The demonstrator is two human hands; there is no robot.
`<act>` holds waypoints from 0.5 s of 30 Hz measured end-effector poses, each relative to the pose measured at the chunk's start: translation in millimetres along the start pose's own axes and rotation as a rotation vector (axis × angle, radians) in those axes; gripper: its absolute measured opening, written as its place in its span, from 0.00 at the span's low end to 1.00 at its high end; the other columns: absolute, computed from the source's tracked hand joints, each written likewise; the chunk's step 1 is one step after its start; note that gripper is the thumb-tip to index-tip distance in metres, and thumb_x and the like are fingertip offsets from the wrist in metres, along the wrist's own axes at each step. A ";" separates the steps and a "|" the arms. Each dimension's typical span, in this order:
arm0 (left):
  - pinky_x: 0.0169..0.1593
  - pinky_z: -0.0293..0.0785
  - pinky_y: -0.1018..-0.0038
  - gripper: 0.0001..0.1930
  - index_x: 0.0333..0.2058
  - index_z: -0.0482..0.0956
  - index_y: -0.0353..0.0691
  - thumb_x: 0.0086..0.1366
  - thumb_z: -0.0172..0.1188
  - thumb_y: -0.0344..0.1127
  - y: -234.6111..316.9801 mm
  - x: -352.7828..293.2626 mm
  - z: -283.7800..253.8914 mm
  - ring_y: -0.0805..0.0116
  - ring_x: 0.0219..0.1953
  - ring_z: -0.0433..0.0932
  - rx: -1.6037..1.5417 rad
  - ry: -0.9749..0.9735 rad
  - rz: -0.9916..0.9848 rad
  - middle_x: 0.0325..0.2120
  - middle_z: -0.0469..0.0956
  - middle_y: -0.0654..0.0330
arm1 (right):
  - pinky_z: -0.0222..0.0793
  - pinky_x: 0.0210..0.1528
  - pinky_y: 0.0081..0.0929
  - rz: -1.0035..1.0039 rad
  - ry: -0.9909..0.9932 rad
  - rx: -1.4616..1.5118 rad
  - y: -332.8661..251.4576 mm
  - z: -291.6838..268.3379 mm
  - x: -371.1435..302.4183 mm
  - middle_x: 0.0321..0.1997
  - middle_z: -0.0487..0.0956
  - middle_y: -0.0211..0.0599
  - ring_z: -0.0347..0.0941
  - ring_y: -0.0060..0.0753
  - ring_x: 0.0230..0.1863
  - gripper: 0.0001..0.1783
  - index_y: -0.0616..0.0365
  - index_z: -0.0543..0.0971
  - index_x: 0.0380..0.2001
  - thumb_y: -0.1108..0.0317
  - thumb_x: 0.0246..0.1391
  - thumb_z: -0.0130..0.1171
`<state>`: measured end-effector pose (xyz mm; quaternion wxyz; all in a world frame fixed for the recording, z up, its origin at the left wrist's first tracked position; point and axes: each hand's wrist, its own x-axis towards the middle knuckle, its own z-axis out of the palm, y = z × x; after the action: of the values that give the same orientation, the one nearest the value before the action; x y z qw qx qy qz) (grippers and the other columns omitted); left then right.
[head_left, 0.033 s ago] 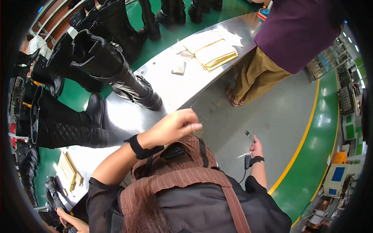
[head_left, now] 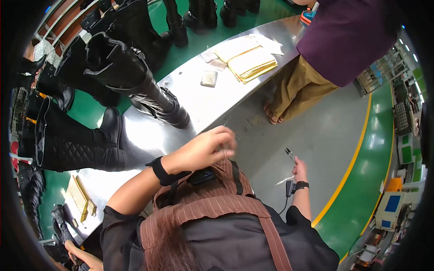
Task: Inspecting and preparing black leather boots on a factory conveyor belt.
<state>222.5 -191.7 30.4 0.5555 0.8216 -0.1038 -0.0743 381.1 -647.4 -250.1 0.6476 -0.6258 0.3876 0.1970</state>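
My left hand (head_left: 210,145) is raised in front of my brown striped apron (head_left: 203,212), its fingers curled inward and slightly smeared at the tips. Whatever they pinch, if anything, is too small to make out. Lower on the right, my right hand (head_left: 299,169) grips a pair of thread snips (head_left: 290,154), blades pointing up and away. A pale strand (head_left: 284,180) hangs beside that wrist. Nearest to my left hand on the metal table stands a tall black boot (head_left: 151,95) with straps and buckles. Another black boot (head_left: 86,142), quilted at the shaft, stands left of it.
The curved metal table (head_left: 199,108) carries a stack of yellow-edged sheets (head_left: 251,63) and a small pale block (head_left: 208,79). A person in a purple top (head_left: 343,40) stands at its far right. More black boots (head_left: 135,36) line the far left. Another person's arm (head_left: 86,257) shows lower left.
The fingers of my left hand have curled further in, and the hand has shifted very slightly. The snips in my right hand have risen a little.
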 end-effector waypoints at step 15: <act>0.43 0.74 0.72 0.12 0.45 0.77 0.34 0.65 0.58 0.31 18.4 -106.4 -37.1 0.62 0.37 0.79 0.039 0.314 -0.204 0.37 0.79 0.53 | 0.47 0.18 0.23 -1.709 -0.261 -0.475 -186.0 310.5 -259.3 0.13 0.59 0.26 0.50 0.23 0.17 0.24 0.56 0.61 0.16 0.63 0.59 0.61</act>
<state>126.7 -138.1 62.0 0.5384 0.8401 0.0666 0.0007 436.8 -314.5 40.5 0.4656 -0.7909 -0.3383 -0.2078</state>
